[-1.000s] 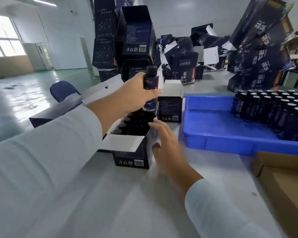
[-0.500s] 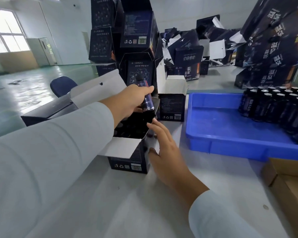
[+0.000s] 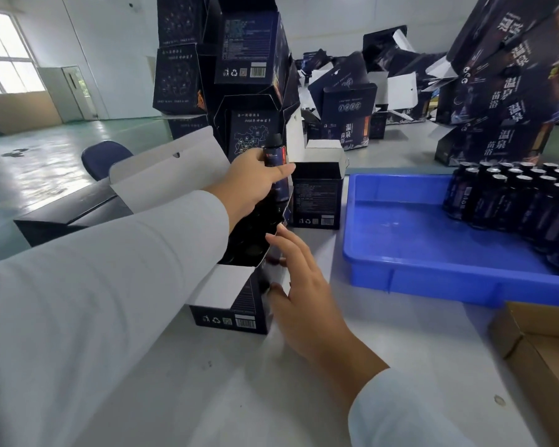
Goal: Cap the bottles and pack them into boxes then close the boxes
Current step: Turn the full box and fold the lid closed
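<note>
Chair (image 3: 105, 158): blue, beyond the table's (image 3: 239, 398) far left edge.
Floor (image 3: 55, 150): glossy green.
Window (image 3: 0, 56): bright, far left.
Door (image 3: 76, 93): pale, beside the window.

The bottle's (image 3: 276, 171) lower end is hidden inside the open box (image 3: 239, 304) (dark interior); tray bottles (image 3: 517, 198) are cut off at right.

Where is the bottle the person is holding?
In the head view, the bottle is in the left hand, just above the far end of the open box, left of the blue tray.
</note>
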